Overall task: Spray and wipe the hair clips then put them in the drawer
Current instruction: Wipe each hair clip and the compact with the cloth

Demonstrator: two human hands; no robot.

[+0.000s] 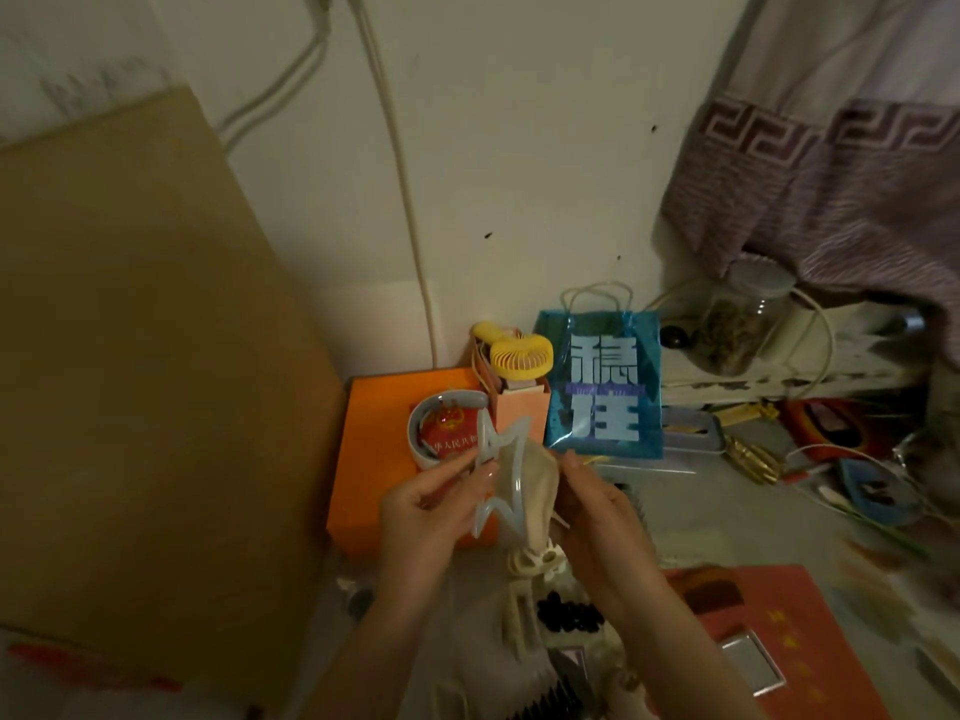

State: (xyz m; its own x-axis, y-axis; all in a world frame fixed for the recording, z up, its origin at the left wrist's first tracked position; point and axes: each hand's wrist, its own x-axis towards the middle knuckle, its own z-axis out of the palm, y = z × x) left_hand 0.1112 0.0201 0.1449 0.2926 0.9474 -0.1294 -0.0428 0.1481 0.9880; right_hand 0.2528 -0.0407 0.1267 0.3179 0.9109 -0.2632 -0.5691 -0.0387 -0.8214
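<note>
Centrally, a pale translucent star-shaped hair clip (500, 478) is held above the cluttered bench (727, 511). It is pinched at its left edge by the curled fingers and thumb of the left hand (426, 506). A cream cloth (532, 491) is pressed against the clip's right side, gripped by the curled fingers of the right hand (597, 506). The clip is an open star outline, glossy, bluish-white, standing roughly upright with one point raised.

Containers noted:
- Orange box (384, 459), lying flat behind the hands; a grey ring-shaped item (431, 433) around a red booklet (447, 433) is seen on top of it.
- Small pink box (519, 407), upright, with a yellow handheld fan (519, 356) standing in it.
- Blue glossy gift bag (605, 387) with white handles, just beside the pink box; its contents cannot be told.
- Clear jar (743, 324) with a pale lid, on a white shelf (779, 376) to the right, holding dark dried matter.

Further clips lie on the bench below the hands: a cream claw clip (524, 563) and a black clip (569, 615).
</note>
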